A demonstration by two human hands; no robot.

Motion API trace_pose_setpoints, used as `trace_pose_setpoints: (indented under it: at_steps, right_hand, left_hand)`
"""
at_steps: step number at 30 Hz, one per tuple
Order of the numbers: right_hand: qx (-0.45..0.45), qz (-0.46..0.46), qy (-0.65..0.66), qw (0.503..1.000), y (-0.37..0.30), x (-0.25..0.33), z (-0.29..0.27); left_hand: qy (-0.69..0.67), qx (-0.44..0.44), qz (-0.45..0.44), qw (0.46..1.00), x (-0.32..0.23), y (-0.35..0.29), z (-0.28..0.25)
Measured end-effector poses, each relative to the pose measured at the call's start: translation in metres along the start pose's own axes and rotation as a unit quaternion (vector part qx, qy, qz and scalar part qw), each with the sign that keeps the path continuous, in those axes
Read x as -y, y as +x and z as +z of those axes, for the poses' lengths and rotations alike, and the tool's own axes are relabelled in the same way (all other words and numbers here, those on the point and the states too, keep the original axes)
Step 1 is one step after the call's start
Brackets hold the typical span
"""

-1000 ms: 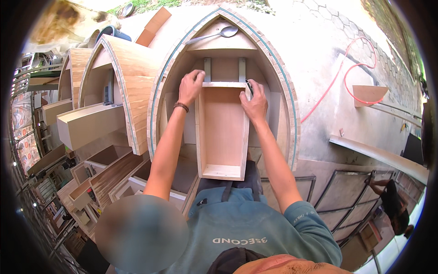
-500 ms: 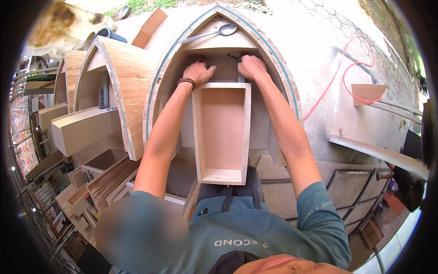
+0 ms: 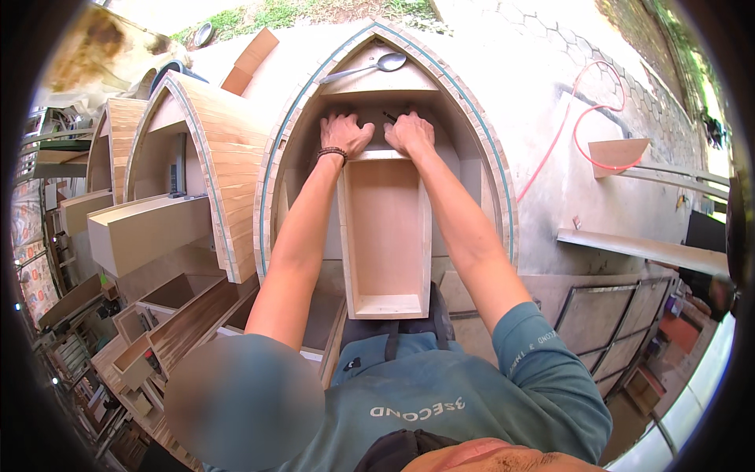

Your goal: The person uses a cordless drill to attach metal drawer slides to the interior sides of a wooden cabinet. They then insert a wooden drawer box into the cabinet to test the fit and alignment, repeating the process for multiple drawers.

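An open wooden drawer (image 3: 387, 305) juts toward me from a pointed, boat-shaped cabinet (image 3: 271, 169) with a teal line along its rim. My left hand (image 3: 348, 134), wearing a dark beaded bracelet, lies palm down with fingers spread just beyond the drawer's far end, near its left corner. Beside it, at the right far corner, my right hand (image 3: 410, 134) is curled around a slim dark pen-like stick (image 3: 388, 116). The stick's tip sticks out on the left; its kind is unclear. A metal spoon (image 3: 391, 61) rests on the cabinet's pointed top piece.
Two similar cabinets (image 3: 189, 141) stand at left, with a drawer (image 3: 149, 236) pulled out of the nearer one. Wooden boxes (image 3: 177, 291) lie lower left. On the right are a red hose (image 3: 578, 141), a long board (image 3: 637, 250) and dark-framed panels (image 3: 602, 330).
My right hand has moved left and toward me, still with the dark stick, to the drawer's far corner. My left hand has shifted slightly right, its fingers spread. The view has shifted slightly.
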State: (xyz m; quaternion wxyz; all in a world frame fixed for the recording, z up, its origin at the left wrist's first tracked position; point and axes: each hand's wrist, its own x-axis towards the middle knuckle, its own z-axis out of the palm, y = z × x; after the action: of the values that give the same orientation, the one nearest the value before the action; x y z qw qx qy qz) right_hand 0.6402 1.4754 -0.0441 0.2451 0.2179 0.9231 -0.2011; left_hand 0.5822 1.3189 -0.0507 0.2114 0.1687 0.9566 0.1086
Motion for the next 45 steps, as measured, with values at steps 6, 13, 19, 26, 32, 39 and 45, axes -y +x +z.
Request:
trace_pose_setpoints:
  at_steps: [6, 13, 19, 26, 32, 39, 45]
  right_hand:
    - [-0.037, -0.011, 0.032, 0.999, -0.005, -0.003, 0.011]
    - [-0.046, 0.001, 0.023, 0.999, -0.016, -0.004, 0.021]
    - [-0.027, 0.008, 0.016, 0.999, -0.023, -0.005, 0.024]
    - [-0.023, 0.018, 0.020, 0.999, -0.056, -0.010, 0.042]
    - [-0.059, -0.004, 0.027, 0.998, -0.081, -0.018, 0.061]
    - [-0.032, 0.005, 0.040, 0.999, -0.102, -0.022, 0.073]
    - [-0.047, 0.013, 0.048, 0.998, -0.118, -0.030, 0.087]
  left_hand:
    - [0.009, -0.033, 0.028, 0.999, 0.005, -0.008, 0.005]
    - [0.021, -0.026, 0.033, 0.999, 0.004, -0.020, 0.010]
    - [0.020, -0.040, 0.040, 0.998, 0.004, -0.033, 0.013]
    - [0.016, -0.046, 0.038, 0.998, 0.005, -0.067, 0.022]
    - [0.041, -0.042, 0.036, 0.998, 0.007, -0.092, 0.032]
    - [0.020, -0.040, 0.030, 0.999, 0.011, -0.119, 0.043]
    - [0.035, -0.023, 0.022, 0.999, 0.015, -0.136, 0.055]
